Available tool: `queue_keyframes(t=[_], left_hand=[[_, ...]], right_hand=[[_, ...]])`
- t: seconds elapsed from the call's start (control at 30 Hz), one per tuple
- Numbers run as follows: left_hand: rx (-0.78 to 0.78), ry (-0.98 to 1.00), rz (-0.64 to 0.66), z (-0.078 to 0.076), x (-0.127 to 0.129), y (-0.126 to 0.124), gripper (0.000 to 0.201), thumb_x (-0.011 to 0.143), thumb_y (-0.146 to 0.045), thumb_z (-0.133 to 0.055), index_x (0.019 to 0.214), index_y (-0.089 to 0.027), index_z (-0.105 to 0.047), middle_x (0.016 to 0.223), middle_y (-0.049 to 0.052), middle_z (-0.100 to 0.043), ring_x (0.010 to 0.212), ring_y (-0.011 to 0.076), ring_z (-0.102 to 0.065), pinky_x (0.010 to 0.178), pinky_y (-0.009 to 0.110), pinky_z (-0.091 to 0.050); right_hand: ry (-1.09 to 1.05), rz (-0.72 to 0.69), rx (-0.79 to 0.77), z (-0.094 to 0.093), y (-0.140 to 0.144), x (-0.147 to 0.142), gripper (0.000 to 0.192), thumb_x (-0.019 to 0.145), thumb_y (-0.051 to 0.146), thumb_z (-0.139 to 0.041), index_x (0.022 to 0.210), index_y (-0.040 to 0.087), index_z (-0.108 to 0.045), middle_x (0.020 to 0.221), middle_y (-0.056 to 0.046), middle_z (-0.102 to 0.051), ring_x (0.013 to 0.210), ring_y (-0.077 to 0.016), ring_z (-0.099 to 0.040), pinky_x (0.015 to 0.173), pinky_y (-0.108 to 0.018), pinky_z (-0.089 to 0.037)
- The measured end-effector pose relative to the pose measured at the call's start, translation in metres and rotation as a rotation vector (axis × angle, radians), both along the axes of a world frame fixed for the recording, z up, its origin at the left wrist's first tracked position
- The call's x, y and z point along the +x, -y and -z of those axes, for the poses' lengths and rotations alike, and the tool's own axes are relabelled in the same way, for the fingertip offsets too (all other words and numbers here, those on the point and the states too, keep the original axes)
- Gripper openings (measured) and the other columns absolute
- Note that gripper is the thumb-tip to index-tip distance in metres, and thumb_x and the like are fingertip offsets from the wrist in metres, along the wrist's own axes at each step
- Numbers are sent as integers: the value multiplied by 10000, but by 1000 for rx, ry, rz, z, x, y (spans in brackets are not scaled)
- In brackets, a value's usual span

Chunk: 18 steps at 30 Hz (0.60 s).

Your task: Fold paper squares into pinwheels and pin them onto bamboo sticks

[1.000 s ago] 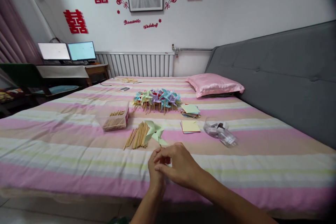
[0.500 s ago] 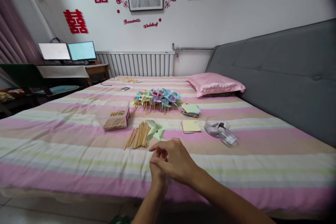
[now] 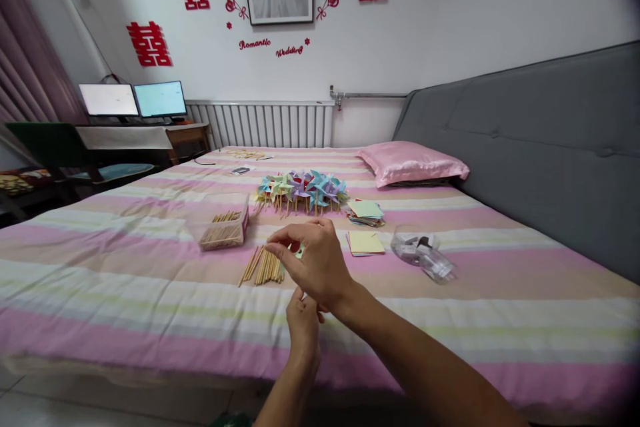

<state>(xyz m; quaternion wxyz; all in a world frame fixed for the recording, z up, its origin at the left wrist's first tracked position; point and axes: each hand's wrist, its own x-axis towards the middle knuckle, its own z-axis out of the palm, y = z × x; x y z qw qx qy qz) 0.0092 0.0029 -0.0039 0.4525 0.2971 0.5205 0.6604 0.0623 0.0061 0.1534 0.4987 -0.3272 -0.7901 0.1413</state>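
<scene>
A light, flimsy pale-green paper pinwheel (image 3: 299,251), just beside the loose bundle of thin wooden sticks (image 3: 263,265), is being pinched between the closed fingers of the right hand (image 3: 315,260), its stick apparently being held lower down in the closed left hand (image 3: 303,323), the stiffer and likely safer place for holding.

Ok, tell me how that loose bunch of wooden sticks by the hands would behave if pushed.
The wooden sticks lie loose and unbound on the striped bedspread, so a push would probably scatter them. They look thin and round, so likely light and apt to roll, though the soft cloth may slow them.

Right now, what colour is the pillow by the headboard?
Shiny pink; the pillow shows best in the head view, lying on the striped bed.
</scene>
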Motion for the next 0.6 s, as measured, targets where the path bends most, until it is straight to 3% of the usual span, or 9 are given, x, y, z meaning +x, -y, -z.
queue_keyframes(t=[0.13,0.27,0.47,0.6], left_hand=[[-6,9,9,1,-1,4,184,673,-326,-623,772,-173,-597,567,23,-626,416,122,-510,376,211,-321],[-11,41,11,-3,-2,5,291,666,-393,-645,809,-149,-577,718,65,-687,430,83,-510,382,176,-319],[-20,63,3,-6,0,4,299,667,-388,-661,805,-142,-560,769,91,-709,427,61,-507,384,154,-318],[-29,58,11,-7,2,3,305,668,-395,-661,816,-145,-569,774,92,-710,427,66,-509,383,160,-322]], right_hand=[[1,47,30,-2,1,14,99,785,288,-632,723,225,-676,693,42,-700,611,-109,-572,834,-330,-315],[18,146,21,7,10,51,111,778,291,-625,696,234,-674,648,40,-683,572,-116,-570,842,-349,-335],[121,398,-34,54,-4,104,101,746,304,-628,695,242,-690,624,20,-680,563,-154,-583,782,-369,-377],[227,363,-253,80,-21,112,105,718,245,-619,644,233,-693,607,9,-686,562,-167,-602,647,-318,-412]])
